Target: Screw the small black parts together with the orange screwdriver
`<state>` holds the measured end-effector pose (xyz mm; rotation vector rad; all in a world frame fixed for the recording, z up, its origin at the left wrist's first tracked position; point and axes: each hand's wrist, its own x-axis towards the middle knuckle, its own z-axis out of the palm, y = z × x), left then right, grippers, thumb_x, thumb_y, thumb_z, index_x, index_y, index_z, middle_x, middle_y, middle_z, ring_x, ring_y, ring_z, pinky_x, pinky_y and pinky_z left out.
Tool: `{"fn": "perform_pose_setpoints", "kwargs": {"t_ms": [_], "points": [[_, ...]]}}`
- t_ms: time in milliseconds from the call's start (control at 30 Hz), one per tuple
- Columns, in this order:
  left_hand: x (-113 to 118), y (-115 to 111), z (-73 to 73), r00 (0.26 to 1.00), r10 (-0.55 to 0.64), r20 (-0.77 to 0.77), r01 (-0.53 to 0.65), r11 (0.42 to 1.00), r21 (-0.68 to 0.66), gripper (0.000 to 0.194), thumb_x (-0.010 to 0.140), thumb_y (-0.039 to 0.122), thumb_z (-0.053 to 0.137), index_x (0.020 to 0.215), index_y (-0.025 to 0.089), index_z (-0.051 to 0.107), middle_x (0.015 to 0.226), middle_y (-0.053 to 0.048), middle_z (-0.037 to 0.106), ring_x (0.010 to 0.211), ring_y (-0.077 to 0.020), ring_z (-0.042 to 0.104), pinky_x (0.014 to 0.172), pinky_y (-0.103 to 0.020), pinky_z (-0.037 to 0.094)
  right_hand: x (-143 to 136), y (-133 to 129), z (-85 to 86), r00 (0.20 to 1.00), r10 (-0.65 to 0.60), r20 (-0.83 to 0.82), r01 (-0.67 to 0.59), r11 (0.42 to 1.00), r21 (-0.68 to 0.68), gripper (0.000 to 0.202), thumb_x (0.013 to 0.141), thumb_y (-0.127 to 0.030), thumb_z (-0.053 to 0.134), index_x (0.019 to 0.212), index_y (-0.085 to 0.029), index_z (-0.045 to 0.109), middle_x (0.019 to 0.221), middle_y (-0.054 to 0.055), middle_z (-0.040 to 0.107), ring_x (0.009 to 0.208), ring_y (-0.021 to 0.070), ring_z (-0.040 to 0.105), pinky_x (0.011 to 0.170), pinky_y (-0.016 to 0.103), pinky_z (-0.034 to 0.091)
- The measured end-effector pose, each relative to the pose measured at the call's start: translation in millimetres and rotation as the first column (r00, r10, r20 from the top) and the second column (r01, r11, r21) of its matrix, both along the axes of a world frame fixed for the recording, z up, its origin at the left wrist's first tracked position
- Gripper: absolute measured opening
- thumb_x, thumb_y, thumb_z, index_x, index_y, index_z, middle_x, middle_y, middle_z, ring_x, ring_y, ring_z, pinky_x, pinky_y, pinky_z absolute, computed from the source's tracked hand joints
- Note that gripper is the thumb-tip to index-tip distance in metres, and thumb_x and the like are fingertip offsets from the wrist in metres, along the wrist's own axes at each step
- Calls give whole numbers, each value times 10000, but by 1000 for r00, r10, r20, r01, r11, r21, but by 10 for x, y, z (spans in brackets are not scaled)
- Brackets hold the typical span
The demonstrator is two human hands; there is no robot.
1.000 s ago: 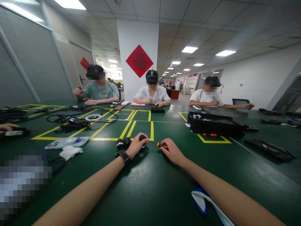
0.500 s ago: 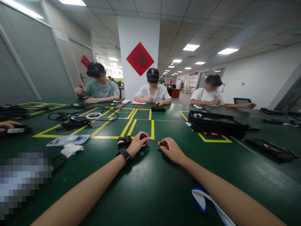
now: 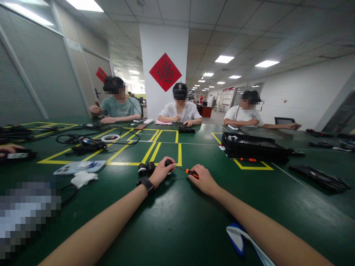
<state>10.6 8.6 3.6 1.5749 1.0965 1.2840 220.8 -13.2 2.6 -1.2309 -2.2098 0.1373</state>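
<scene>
My left hand [image 3: 163, 172] is closed around a small black cylindrical part [image 3: 168, 163], partly hidden by the fingers, low over the green table [image 3: 166, 229]. In my right hand [image 3: 203, 180] is a screwdriver [image 3: 192, 173] with an orange and black handle. Its thin shaft points left, and the tip reaches the part in my left hand; exactly where it meets the part is too small to tell. Two similar black cylindrical parts with pale rings [image 3: 146, 169] stand just left of my left hand.
Left lie a phone [image 3: 80, 167], crumpled tissue [image 3: 84, 178] and tangled cables [image 3: 91, 142]. A black open case [image 3: 255, 146] sits right, with an orange-handled tool [image 3: 248, 160] before it. A blue and white strap [image 3: 237, 238] lies near my right forearm. Several people sit around the table.
The view has tilted slightly upward, so the scene sits a little lower. Both hands keep nearly the same pose, with the screwdriver still against the black part.
</scene>
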Motion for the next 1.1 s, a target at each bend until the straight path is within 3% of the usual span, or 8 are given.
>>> {"fn": "perform_pose_setpoints", "kwargs": {"t_ms": [667,967,1100], "points": [[16,-29,33,1000,5,-6,-5,1000,9,277,667,392,573,835,176,533,691,10,564,637,-113,540,575,-218,401,-2,6,3,997,42,-66,-43,999,-21,157,837,-218,412,825,-168,560,864,37,516,842,147,455,774,293,351],[14,-19,28,1000,20,-2,-20,1000,-8,268,659,381,578,831,180,535,690,12,567,630,-112,544,566,-215,401,-2,-20,16,983,85,-160,-90,996,-24,166,748,-187,528,913,-178,508,891,33,516,834,152,470,764,294,378],[20,-35,45,1000,24,-14,-24,1000,2,259,659,376,574,822,178,542,683,12,565,628,-113,541,579,-224,408,-13,1,-7,981,50,-187,-64,996,-69,160,778,-199,480,931,-169,515,890,41,516,838,149,479,767,293,385]]}}
